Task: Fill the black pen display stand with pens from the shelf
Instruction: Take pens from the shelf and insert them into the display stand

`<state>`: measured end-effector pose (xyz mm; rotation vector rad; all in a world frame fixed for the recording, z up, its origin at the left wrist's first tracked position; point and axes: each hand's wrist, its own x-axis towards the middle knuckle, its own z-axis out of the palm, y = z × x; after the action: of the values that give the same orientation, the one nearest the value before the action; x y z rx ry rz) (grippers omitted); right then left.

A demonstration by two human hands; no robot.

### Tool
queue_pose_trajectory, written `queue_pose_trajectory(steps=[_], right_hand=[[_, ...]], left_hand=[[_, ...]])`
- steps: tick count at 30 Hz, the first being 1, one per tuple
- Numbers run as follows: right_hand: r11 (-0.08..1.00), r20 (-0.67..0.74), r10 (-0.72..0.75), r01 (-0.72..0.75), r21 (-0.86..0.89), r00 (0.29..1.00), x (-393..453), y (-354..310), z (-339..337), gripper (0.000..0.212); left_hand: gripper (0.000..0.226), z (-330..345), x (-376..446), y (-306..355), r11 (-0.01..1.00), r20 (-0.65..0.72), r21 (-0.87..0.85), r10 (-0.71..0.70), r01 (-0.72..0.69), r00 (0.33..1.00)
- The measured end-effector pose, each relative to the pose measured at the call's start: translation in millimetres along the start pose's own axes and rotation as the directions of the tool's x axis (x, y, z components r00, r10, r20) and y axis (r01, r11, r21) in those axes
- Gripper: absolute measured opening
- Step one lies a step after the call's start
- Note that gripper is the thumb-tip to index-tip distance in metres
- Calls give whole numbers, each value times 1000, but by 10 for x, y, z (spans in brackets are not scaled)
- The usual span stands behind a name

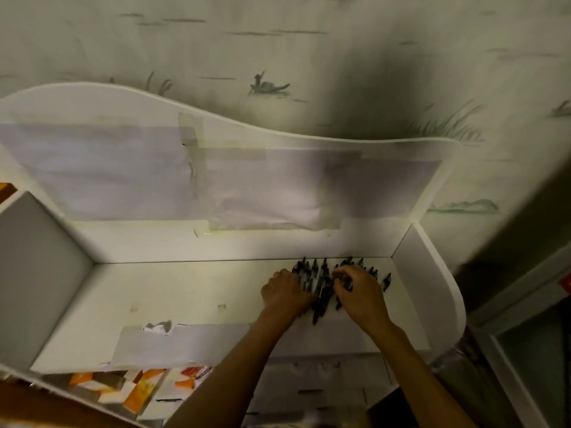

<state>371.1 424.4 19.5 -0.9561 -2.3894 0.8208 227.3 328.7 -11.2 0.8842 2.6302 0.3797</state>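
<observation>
Pens (321, 282), lower right of frame, on white shelf (185, 291): my left hand (285, 293) & right hand (360, 291) curl round bunch; best square tips w/ both before lifting.

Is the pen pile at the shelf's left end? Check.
No, the pens lie at the shelf's right end, under both hands.
</observation>
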Motion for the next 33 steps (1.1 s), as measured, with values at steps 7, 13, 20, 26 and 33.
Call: queue_pose_trajectory(steps=[7,13,20,26,33], right_hand=[[1000,-3,1,-1,1,1000,6,134,-25,21],[1000,7,9,-10,12,1000,-48,259,-86,20],[1000,-20,5,-5,0,1000,-74,362,-145,20],[1000,-25,20,-21,-16,999,-50,352,-153,20],[1000,0,-3,3,-4,1000,-66,317,-109,24]], left_hand=[[89,-17,85,59,999,14,31,-34,33,999],[29,-45,136,69,996,37,93,-6,2,999],[29,-92,181,72,989,39,-135,-61,65,997],[37,-53,170,111,941,123,-338,8,34,992],[26,39,99,164,936,73,-352,11,16,997]])
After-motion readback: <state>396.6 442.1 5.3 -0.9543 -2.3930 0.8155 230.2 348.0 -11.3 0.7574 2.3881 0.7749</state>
